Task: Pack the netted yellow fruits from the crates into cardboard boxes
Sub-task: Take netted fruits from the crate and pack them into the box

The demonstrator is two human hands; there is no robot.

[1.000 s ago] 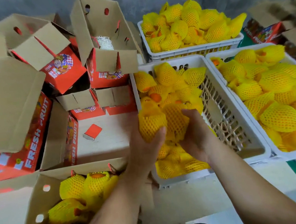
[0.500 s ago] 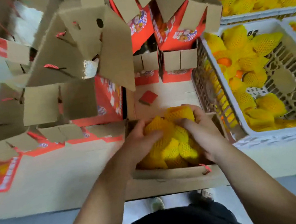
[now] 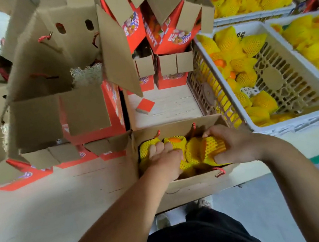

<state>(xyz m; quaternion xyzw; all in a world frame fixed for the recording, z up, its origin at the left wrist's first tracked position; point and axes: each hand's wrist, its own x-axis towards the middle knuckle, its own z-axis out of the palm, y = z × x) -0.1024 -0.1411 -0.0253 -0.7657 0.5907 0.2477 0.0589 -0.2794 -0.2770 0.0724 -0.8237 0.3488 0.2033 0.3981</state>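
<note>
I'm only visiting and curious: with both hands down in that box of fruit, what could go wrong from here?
1. The left hand presses and the right hand grips yellow foam-netted fruits in the open brown cardboard box; hard squeezing might bruise them.
2. The box overhangs the pale wooden table edge; pushing down could tip it.

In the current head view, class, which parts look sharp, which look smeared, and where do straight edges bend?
Head view: the hands, left and right, and the netted fruits in the open box are fairly sharp; the top corners smear; the white crate rim bows from wide-angle distortion; lighting is soft, without glare.
</note>
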